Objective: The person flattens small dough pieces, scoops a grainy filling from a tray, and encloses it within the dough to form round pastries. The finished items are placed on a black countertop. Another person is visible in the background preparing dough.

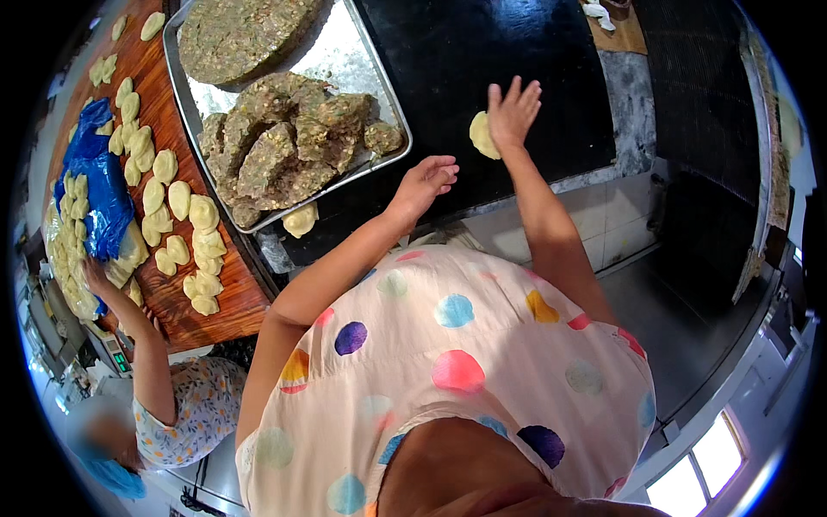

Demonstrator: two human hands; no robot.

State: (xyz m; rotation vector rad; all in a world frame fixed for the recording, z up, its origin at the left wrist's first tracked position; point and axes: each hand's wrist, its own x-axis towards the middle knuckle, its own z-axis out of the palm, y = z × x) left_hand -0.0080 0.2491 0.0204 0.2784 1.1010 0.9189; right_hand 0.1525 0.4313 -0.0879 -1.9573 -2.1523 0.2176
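Right hand (510, 119), fingers spread, overlaps dough disc (480, 135); even palm pressure advised. Left hand (422, 184): fingers loosely curled, apparently empty.

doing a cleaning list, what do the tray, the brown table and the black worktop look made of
Tray: metal, probably aluminium or steel; silvery, shiny rim and base.
Table: wood, seemingly varnished; reddish-brown with streaky grain and slight sheen.
Worktop: unclear, perhaps coated metal or stone; smooth, black, with a bluish glare patch.

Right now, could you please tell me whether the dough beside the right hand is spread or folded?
Spread: the dough lies roundish on the black tabletop by the right hand, with no fold showing.
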